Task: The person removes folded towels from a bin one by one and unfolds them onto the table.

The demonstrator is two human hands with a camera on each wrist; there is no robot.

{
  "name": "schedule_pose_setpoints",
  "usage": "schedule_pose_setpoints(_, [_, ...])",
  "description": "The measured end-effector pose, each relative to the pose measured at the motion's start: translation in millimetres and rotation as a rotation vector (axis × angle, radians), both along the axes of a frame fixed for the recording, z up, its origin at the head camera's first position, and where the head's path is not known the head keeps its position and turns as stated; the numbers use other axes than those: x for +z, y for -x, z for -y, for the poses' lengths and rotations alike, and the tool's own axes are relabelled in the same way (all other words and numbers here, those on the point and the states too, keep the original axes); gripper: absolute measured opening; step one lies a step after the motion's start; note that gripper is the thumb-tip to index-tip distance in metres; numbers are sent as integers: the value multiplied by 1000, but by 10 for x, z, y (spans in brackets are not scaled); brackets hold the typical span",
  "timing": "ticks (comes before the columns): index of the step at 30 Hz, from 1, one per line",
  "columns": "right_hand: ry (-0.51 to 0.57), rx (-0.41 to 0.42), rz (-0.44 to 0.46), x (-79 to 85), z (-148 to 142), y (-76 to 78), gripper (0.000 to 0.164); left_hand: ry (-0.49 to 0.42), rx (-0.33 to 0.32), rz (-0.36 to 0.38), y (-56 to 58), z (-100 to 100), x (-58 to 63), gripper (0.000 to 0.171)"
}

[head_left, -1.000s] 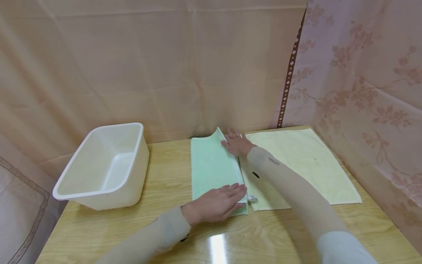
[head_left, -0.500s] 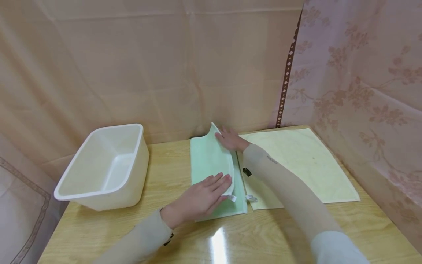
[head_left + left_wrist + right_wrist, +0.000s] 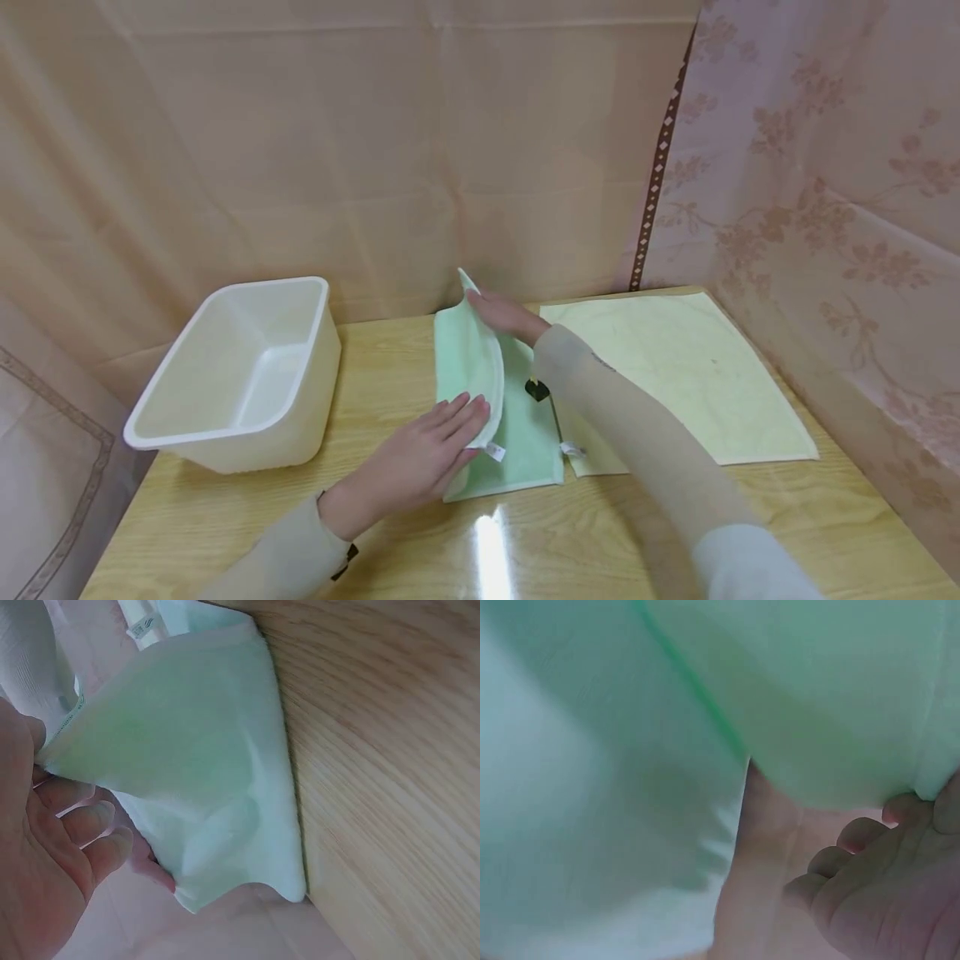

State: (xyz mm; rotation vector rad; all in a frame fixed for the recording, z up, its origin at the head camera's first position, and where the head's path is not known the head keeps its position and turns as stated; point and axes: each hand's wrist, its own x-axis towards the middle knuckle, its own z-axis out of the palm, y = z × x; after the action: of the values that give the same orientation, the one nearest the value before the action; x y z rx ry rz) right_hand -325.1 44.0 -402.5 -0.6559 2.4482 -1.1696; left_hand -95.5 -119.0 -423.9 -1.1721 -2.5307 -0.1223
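A mint-green towel point(image 3: 528, 446) lies on the table with one layer lifted along its right edge. At the near corner of that layer, beside a small white tag point(image 3: 495, 452), my left hand point(image 3: 420, 454) pinches the cloth between thumb and forefinger. The left wrist view shows the other fingers of this hand point(image 3: 60, 840) loosely curled. My right hand point(image 3: 506, 315) holds the raised far corner; in the right wrist view its thumb and forefinger pinch the towel's edge point(image 3: 930, 776). Immediately to the right lies a pale yellow towel point(image 3: 675, 375), spread flat, partly covered by my right forearm.
A white plastic basin point(image 3: 311, 400) stands on the left of the wooden table point(image 3: 382, 367). Beige curtain cloth point(image 3: 375, 167) hangs right behind the table, and a flowered cloth point(image 3: 832, 250) borders its right side.
Both hands have moved left, carrying the green towel's upper layer up and away from its right edge. More of the layer underneath now shows. The basin and yellow towel stay in place.
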Motion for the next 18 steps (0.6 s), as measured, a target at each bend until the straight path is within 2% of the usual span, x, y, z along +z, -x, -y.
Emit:
schedule_pose_setpoints(4, [8, -8, 3, 24, 173, -86, 68, -73, 18, -2, -69, 171, -60, 53])
schedule_pose_setpoints(8, [83, 30, 8, -26, 367, -136, 66, -126, 66, -19, -133, 367, -168, 53])
schedule_pose_setpoints(14, [184, 67, 94, -148, 573, -201, 65, -132, 132, -68, -247, 647, -328, 58])
schedule_pose_setpoints(18, [291, 40, 176, -180, 701, -268, 65, -161, 184, -105, -334, 794, -344, 60])
